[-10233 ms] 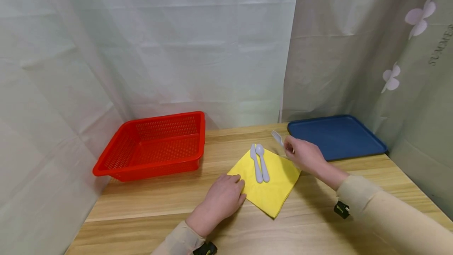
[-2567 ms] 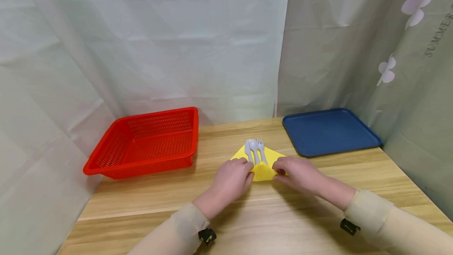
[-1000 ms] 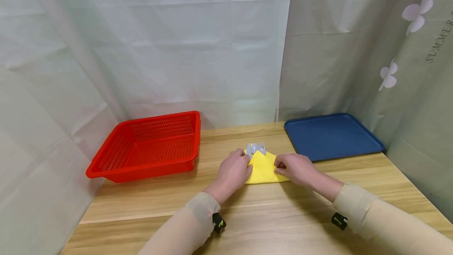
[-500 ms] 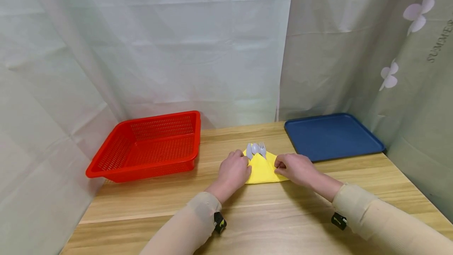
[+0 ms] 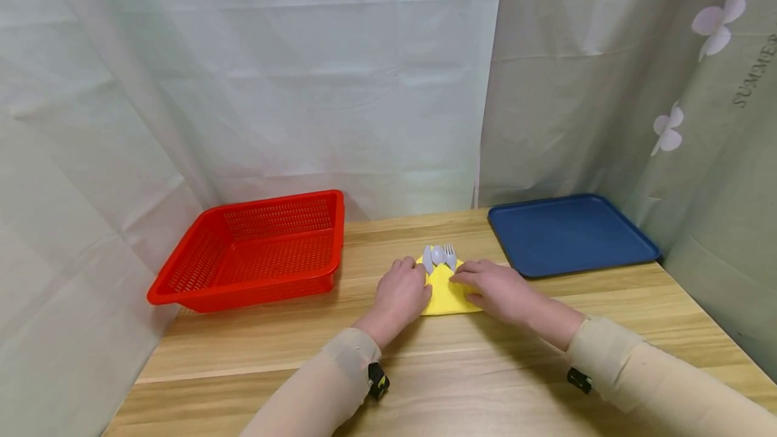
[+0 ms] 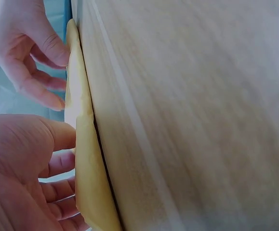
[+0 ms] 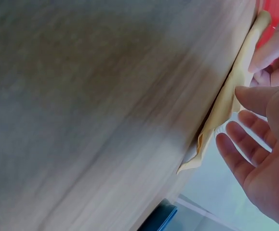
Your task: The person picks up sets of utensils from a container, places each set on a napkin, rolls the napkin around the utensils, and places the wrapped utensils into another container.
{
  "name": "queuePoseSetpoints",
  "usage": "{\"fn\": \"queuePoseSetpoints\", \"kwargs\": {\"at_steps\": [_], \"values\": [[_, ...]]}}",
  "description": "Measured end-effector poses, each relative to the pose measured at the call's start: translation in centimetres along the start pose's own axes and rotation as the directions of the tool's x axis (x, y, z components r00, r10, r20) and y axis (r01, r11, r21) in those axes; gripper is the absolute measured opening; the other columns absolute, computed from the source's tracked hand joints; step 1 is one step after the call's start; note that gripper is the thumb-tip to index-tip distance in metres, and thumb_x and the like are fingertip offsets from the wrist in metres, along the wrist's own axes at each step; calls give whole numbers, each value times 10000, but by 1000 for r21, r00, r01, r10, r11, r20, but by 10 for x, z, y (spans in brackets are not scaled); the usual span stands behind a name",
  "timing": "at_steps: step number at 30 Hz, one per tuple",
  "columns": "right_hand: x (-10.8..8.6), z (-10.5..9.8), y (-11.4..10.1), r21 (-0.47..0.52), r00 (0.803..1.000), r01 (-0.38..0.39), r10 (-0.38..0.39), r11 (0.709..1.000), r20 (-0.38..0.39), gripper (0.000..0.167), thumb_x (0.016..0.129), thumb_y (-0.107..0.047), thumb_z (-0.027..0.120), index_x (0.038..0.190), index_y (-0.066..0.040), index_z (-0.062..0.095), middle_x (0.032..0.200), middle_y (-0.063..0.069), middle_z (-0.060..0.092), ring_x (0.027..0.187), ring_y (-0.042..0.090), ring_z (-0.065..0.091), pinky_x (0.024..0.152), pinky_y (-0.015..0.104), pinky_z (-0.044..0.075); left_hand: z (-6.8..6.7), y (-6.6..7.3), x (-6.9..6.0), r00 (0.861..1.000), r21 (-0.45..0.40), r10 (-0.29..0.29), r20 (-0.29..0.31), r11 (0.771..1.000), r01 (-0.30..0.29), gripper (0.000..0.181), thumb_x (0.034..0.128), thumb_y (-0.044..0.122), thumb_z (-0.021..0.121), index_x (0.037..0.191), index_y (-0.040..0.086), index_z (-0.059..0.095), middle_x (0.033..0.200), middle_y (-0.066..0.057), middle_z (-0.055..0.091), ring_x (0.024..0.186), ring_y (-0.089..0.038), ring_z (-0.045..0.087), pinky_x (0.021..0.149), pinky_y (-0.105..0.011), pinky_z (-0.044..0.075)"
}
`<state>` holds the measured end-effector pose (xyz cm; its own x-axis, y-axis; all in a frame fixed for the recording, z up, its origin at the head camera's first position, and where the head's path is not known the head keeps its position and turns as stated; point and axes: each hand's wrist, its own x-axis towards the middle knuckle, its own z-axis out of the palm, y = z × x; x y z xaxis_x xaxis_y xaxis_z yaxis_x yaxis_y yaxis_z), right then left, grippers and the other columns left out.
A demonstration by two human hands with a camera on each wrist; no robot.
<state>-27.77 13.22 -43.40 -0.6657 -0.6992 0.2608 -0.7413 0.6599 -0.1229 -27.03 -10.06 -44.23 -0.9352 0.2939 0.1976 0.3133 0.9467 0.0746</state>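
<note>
A yellow napkin (image 5: 444, 294) lies on the wooden table, its near corner folded up over the handles of a light purple plastic knife (image 5: 427, 259), spoon (image 5: 438, 255) and fork (image 5: 450, 256). Only their heads stick out at the far side. My left hand (image 5: 400, 294) rests on the napkin's left part, thumb at the near edge. Over the right part lies my right hand (image 5: 502, 290), fingers spread and slightly bent. In the right wrist view, the thumb of that right hand (image 7: 269, 134) touches the napkin (image 7: 224, 103) while its other fingers hold nothing.
A red plastic basket (image 5: 261, 288) with perforated walls stands at the back left. At the back right is a blue tray (image 5: 573, 235). Pale curtains (image 5: 315, 86) hang close behind the table (image 5: 449, 383) and along both sides.
Earlier the right hand held the fork and the napkin lay flat; since then its near corner was folded over the cutlery. Just now the right hand stopped pinching the napkin and moved left.
</note>
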Motion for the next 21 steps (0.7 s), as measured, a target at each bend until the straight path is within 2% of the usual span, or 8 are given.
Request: {"fn": "queuePoseSetpoints", "kwargs": {"at_steps": [5, 13, 17, 21], "values": [[0, 2, 1, -5, 998, 43, -43, 999, 50, 405, 950, -22, 845, 1345, -73, 772, 1383, 102, 737, 1277, 344, 692, 1054, 528, 584, 1, 0, 1, 1000, -21, -6, -4, 1000, 6, 327, 1009, 289, 814, 1191, 33, 724, 1074, -104, 655, 978, -286, 613, 790, -412, 611], [0, 5, 3, -22, 997, 50, -48, 999, 62, 404, 949, -27, 850, 1344, -75, 774, 1391, 96, 737, 1283, 344, 690, 1054, 525, 587, 2, 0, 1, 1000, -55, 0, -13, 998, -1, 325, 999, 259, 827, 1199, 60, 666, 1110, -110, 656, 999, -296, 622, 801, -422, 609], [-1, 5, 2, -24, 997, 55, -54, 998, 60, 401, 950, -29, 850, 1341, -80, 775, 1397, 90, 736, 1287, 348, 690, 1066, 543, 579, -1, 1, -1, 1000, -67, 18, -4, 998, -19, 352, 1000, 259, 830, 1258, 67, 688, 1211, -112, 656, 1061, -290, 622, 852, -419, 611], [-1, 4, 1, -24, 996, 57, -56, 998, 63, 392, 953, -18, 841, 1335, -78, 775, 1402, 90, 732, 1299, 351, 687, 1109, 564, 548, -6, 4, -6, 998, -47, 66, -10, 997, -66, 357, 1018, 283, 814, 1295, 73, 733, 1273, -94, 676, 1121, -282, 635, 939, -412, 603]]}}
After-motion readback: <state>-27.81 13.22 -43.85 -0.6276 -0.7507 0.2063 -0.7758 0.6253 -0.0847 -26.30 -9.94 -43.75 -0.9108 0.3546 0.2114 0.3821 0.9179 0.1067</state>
